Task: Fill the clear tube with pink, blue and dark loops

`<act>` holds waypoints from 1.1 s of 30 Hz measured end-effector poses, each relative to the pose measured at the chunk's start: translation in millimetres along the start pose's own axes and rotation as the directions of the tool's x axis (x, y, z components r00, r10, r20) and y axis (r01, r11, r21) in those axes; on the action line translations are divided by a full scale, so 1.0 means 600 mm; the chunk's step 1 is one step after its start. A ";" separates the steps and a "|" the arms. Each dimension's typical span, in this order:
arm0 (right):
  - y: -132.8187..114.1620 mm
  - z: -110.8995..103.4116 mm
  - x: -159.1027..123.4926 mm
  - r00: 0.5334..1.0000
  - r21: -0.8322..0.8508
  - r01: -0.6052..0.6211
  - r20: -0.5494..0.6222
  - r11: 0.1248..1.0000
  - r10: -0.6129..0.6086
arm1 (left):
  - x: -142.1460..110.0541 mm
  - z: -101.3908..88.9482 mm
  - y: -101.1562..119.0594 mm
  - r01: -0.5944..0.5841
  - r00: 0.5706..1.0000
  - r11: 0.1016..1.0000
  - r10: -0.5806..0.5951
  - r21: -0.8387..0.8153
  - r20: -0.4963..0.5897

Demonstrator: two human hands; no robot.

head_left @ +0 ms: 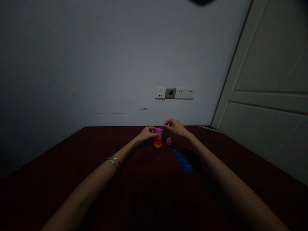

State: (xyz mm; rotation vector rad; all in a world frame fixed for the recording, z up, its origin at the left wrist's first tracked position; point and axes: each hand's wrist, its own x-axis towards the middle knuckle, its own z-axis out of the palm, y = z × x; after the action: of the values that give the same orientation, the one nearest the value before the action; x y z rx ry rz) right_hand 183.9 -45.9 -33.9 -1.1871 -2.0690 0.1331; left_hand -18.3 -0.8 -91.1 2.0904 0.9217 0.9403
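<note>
A small upright tube of coloured layers [158, 140], pink on top, then red and yellow, stands on the dark red table [72, 179]. My left hand [148, 132] pinches its pink top from the left, fingers closed. My right hand [173, 126] hovers just right of the top, fingers pinched on something too small to make out. A small pink lid-like piece [168, 141] lies right of the tube. A heap of blue pieces [183, 162] lies nearer me, under my right forearm. Bangles [113, 161] circle my left wrist.
The table's far edge meets a pale wall carrying a row of sockets [175, 93]. A white panelled door [269, 96] stands to the right. The room is dim.
</note>
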 end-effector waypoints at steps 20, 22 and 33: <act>-0.040 -0.006 0.038 0.922 -0.218 0.053 0.386 0.974 0.036 | 0.000 0.032 0.004 -0.065 0.997 0.996 0.062 -0.063 -0.041; -0.044 0.000 0.042 0.910 -0.233 0.002 0.404 0.973 0.095 | -0.002 0.031 0.005 -0.077 0.997 0.995 0.075 -0.061 -0.036; -0.040 0.024 0.063 0.830 -0.230 -0.113 0.513 0.967 0.219 | -0.006 0.031 0.005 -0.058 0.996 0.998 0.061 0.037 -0.065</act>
State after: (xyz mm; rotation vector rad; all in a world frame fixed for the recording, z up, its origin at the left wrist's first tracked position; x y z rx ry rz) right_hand 146.5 -26.2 -13.9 -1.5903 -2.4967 0.3993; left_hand -3.9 -10.4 -99.5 2.1378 0.9200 1.0370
